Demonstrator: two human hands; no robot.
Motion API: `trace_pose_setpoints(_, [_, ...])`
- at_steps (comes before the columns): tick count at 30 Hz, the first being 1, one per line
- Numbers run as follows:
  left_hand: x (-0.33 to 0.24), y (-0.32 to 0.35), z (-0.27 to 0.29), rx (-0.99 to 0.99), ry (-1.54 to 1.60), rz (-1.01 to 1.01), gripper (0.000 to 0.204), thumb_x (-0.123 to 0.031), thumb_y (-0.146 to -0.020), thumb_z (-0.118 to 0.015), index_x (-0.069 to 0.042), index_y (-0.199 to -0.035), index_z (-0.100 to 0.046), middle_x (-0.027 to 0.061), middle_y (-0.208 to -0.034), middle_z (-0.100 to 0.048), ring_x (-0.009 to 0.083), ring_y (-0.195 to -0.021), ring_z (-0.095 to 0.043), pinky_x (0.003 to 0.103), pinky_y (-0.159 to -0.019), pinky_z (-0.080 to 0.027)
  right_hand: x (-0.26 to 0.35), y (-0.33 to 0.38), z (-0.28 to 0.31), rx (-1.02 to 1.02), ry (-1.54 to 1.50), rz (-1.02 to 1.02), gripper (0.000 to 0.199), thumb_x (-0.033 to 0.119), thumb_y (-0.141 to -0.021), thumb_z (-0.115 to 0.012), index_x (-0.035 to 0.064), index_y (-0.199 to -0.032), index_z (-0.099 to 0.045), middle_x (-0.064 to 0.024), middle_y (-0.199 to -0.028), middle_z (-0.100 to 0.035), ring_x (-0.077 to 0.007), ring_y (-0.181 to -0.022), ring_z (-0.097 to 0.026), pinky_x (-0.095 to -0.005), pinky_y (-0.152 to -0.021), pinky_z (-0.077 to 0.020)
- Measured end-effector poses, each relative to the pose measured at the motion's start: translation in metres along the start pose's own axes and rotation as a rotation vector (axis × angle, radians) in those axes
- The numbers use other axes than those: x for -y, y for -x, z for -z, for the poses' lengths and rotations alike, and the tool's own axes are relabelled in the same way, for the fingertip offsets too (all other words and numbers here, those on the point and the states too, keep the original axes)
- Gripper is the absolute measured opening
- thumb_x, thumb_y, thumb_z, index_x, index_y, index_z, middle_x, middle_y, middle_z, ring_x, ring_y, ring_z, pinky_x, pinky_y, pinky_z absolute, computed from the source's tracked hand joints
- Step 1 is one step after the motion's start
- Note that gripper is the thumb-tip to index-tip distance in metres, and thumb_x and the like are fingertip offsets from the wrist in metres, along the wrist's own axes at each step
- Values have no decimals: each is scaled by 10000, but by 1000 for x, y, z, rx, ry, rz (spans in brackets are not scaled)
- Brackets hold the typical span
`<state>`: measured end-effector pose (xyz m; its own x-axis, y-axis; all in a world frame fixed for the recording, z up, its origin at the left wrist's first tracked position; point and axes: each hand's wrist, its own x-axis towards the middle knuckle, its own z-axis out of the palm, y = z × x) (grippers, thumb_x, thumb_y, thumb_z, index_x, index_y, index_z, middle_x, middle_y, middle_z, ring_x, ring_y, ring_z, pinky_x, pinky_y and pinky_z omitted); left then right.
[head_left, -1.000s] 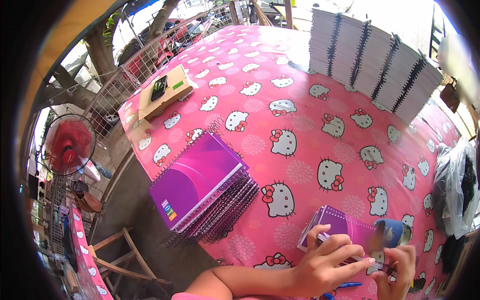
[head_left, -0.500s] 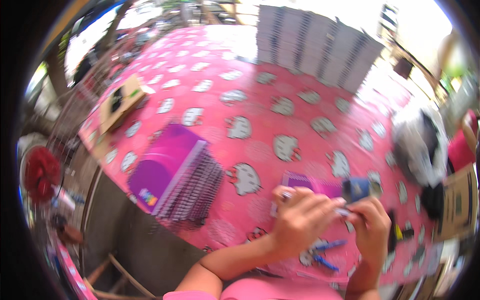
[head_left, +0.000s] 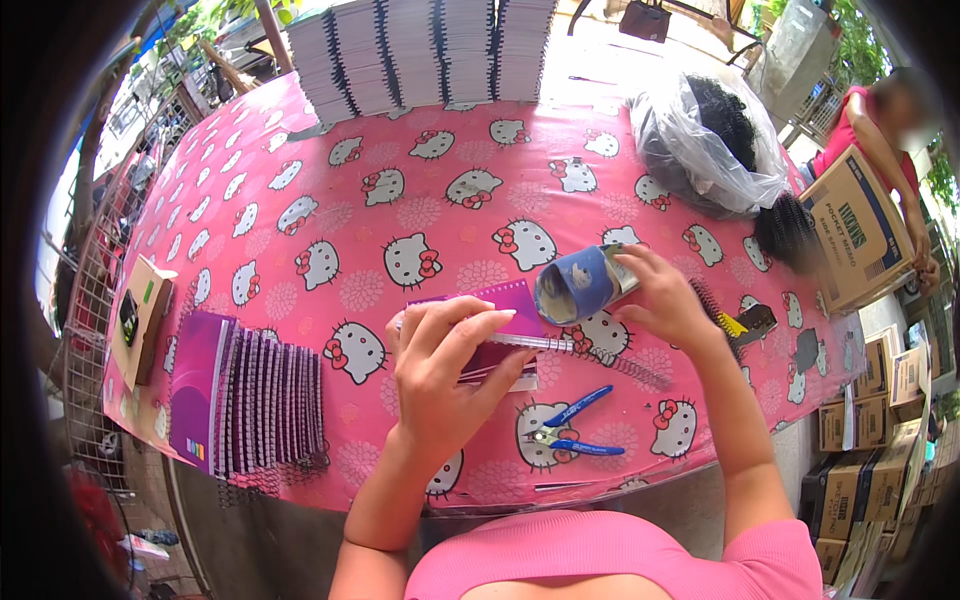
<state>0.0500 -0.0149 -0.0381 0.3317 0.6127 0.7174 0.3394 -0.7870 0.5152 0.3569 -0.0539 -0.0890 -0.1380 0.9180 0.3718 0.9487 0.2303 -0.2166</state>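
My left hand (head_left: 440,365) grips a purple notebook (head_left: 515,300) between fingers and thumb. A thin spiral coil (head_left: 625,365) runs along the notebook's edge, and its loose end sticks out to the right. Over by a blue, open-ended cylinder (head_left: 570,288), my right hand (head_left: 660,300) has its fingers apart, their tips near the cylinder's right end; whether they touch it is unclear. Blue-handled cutting pliers (head_left: 575,430) lie open on the table in front of me. On the left stands a row of purple spiral notebooks (head_left: 250,395).
Tall stacks of white bound paper (head_left: 420,55) stand at the back. A plastic bag of black coils (head_left: 710,150) sits far right, with another coil and a yellow-black tool (head_left: 745,325) nearer. A person holds a cardboard box (head_left: 860,235). A cardboard piece (head_left: 145,320) lies far left.
The view has swung to the right and steadied. My right hand has come away from the coil beside my left hand and moved out to the blue cylinder. My left hand still holds the notebook.
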Motion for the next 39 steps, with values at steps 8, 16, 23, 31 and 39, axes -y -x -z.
trace_pose_setpoints(8, [2, 2, 2, -15, -75, 35, 347, -234, -594, -865, -130, -830, -633, -13, -775, -625, 198, -821, -559, 363, -811, -350, 18, -56, 13, -55, -416, -283, 440, 138, -766, -695, 3, -1167, -575, -155, -1091, -662, -283, -972, -660, -372, -848, -527])
trace_pose_setpoints(16, [-4, 0, 6, 44, -57, 112, 428, -207, -572, -892, -104, -906, -646, 12, -787, -644, 194, -812, -579, 347, -807, -402, 46, -75, 41, 204, -648, 95, 260, 191, -882, -669, 15, -1073, -654, -88, -951, -678, -149, -848, -642, -342, -846, -524])
trace_pose_setpoints(23, [2, 8, 12, -144, 37, 178, 462, -98, -630, -861, -72, -1030, -631, 103, -1050, -603, 253, -982, -591, 386, -884, -475, 67, -97, 31, 186, -783, 88, 368, 123, -759, -768, 1, -1081, -639, -50, -946, -680, -98, -852, -615, -287, -772, -515])
trace_pose_setpoints(31, [21, 33, 6, -314, 792, 532, 386, 163, -774, -679, 30, -1129, -609, 106, -1031, -648, 157, -977, -630, 285, -860, -550, 91, -106, 26, 272, -1084, 97, 437, 96, -661, -836, 8, -1040, -637, -15, -872, -638, -70, -813, -578, -258, -671, -504])
trace_pose_setpoints(39, [24, 20, 14, -335, 871, 520, 360, 156, -772, -685, 42, -1109, -638, 95, -995, -668, 137, -909, -653, 256, -784, -568, 67, -140, 2, 9, -543, 66, 433, 162, -698, -782, 69, -1097, -639, -87, -873, -678, -109, -775, -621, -278, -635, -507])
